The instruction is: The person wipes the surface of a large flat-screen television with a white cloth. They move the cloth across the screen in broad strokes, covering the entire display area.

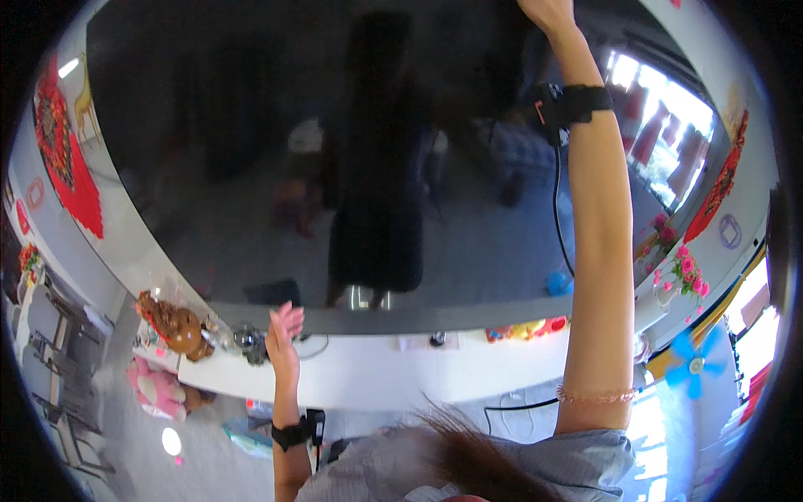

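Note:
A large glossy black television screen (238,144) fills the space before me and mirrors a dark standing figure and a bright window. My right arm stretches up across its right side. Only part of my right hand (552,12) shows at the top edge; its fingers are cut off, so what it touches is hidden. Lower down, my left hand (286,329) is raised near the screen's bottom edge, fingers loosely spread, with nothing in it. Black straps with small devices sit on my right forearm (580,106) and left wrist (298,432).
Below the screen runs a white cabinet top (376,370). On it stand a brown gourd ornament (182,329), red and yellow toys (530,329) and a vase of pink flowers (687,276). A blue fan (696,364) is at right; a pink plush toy (157,388) is at left. A black cable (558,207) hangs from my right arm.

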`<action>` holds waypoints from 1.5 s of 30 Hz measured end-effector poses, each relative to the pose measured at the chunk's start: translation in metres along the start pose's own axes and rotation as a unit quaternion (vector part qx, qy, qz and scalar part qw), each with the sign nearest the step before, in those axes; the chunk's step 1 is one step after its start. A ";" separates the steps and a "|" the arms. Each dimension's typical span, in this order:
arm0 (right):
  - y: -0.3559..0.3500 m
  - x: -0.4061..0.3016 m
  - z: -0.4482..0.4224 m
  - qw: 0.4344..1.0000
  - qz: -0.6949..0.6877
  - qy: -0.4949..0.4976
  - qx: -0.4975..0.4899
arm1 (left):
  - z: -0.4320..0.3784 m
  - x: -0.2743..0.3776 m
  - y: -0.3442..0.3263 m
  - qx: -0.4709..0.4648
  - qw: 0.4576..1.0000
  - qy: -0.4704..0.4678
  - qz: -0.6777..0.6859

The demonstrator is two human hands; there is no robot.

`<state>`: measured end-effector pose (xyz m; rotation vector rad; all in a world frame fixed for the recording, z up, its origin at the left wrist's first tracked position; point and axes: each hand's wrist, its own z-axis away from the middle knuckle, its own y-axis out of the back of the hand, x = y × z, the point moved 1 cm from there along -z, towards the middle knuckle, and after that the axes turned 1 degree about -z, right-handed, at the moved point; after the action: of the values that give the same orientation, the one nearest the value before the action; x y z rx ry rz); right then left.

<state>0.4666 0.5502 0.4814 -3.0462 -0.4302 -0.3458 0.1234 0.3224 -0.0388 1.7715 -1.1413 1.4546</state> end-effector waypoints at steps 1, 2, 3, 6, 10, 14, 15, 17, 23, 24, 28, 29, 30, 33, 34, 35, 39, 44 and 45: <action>-0.001 -0.023 0.009 1.000 -0.007 0.028 0.007 | 0.001 0.004 -0.004 -0.005 1.000 -0.019 -0.006; 0.000 -0.045 0.023 0.997 -0.009 0.066 0.023 | 0.002 0.008 -0.007 -0.012 1.000 -0.015 -0.011; 0.004 -0.064 0.042 0.996 -0.001 0.092 0.011 | 0.003 0.012 -0.010 -0.020 0.999 -0.031 -0.014; 0.018 -0.101 0.115 0.987 -0.017 0.152 -0.054 | 0.009 0.019 -0.022 -0.037 0.999 -0.023 -0.017; 0.034 -0.135 0.257 0.953 -0.038 0.191 -0.230 | 0.017 0.022 -0.033 -0.071 0.997 -0.011 -0.024; 0.074 -0.161 0.407 0.875 -0.077 0.270 -0.395 | 0.020 0.021 -0.037 -0.092 0.995 -0.021 -0.037; 0.081 -0.160 0.428 0.828 -0.082 0.287 -0.474 | 0.021 0.020 -0.036 -0.094 0.995 -0.008 -0.036; 0.090 -0.146 0.435 0.842 -0.063 0.290 -0.450 | 0.018 0.020 -0.034 -0.103 0.994 -0.016 -0.037; 0.077 -0.048 0.285 0.947 0.111 0.181 -0.243 | 0.012 0.016 -0.026 -0.116 0.993 -0.008 -0.024; 0.072 -0.029 0.251 0.961 0.105 0.162 -0.197 | 0.011 0.015 -0.024 -0.122 0.992 -0.005 -0.025; 0.060 0.007 0.181 0.989 0.100 0.029 -0.109 | 0.009 0.015 -0.014 -0.134 0.990 0.005 -0.035; 0.057 0.008 0.178 0.992 0.098 0.014 -0.077 | 0.007 0.014 -0.011 -0.132 0.990 0.009 -0.040; 0.058 0.007 0.183 0.994 0.097 -0.002 -0.049 | 0.006 0.012 -0.009 -0.139 0.990 0.005 -0.030; 0.055 -0.024 0.245 0.984 0.110 -0.052 -0.133 | 0.006 0.004 -0.005 -0.155 0.987 0.013 -0.031; 0.058 -0.038 0.272 0.980 0.106 -0.060 -0.160 | 0.004 0.002 -0.004 -0.162 0.986 0.011 -0.036; 0.066 -0.056 0.307 0.966 0.139 -0.017 -0.219 | 0.003 0.000 -0.005 -0.168 0.985 -0.003 -0.041; 0.099 -0.149 0.440 0.917 0.020 -0.029 -0.397 | 0.003 0.000 -0.016 -0.186 0.982 0.020 -0.022; 0.120 -0.172 0.480 0.864 -0.069 -0.040 -0.497 | -0.006 0.013 -0.032 -0.203 0.978 -0.032 -0.043; 0.119 -0.159 0.468 0.892 -0.060 -0.038 -0.446 | -0.008 0.014 -0.036 -0.209 0.977 -0.027 -0.035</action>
<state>0.4504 0.4291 -0.0120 -3.9468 -0.5987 -0.5589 0.1516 0.3421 -0.0199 1.5427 -1.2883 1.0363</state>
